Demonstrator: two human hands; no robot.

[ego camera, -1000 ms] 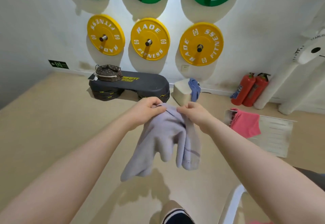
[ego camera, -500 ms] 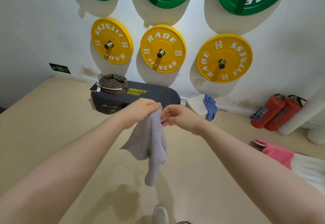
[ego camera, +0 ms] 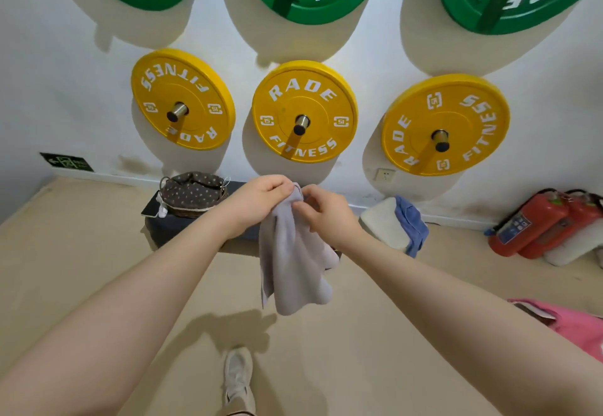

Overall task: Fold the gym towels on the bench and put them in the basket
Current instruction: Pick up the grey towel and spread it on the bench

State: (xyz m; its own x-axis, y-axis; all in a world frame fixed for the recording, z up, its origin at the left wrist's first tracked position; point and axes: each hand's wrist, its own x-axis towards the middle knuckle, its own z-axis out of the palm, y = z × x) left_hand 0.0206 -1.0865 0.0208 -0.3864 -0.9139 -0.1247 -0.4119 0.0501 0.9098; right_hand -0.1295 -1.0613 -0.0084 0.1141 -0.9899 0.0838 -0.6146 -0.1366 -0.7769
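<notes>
A pale lilac-grey towel (ego camera: 295,272) hangs bunched in the air in front of me. My left hand (ego camera: 261,197) grips its top edge. My right hand (ego camera: 321,210) pinches the same edge just beside it, fingers curled. Behind my hands a wicker basket (ego camera: 192,193) with a dark dotted lining stands on the left end of a dark step bench (ego camera: 176,228). A blue towel (ego camera: 412,223) is draped over a white block by the wall. A pink towel (ego camera: 574,324) lies at the right edge.
Yellow weight plates (ego camera: 305,112) and green ones hang on pegs on the white wall ahead. Two red fire extinguishers (ego camera: 538,223) lie at the right by the wall. A phone (ego camera: 151,208) lies beside the basket. My shoe (ego camera: 238,376) is on the beige floor below.
I have moved closer to the bench and wall. The towel went from spread loosely between my hands to gathered and hanging from both hands held close together.
</notes>
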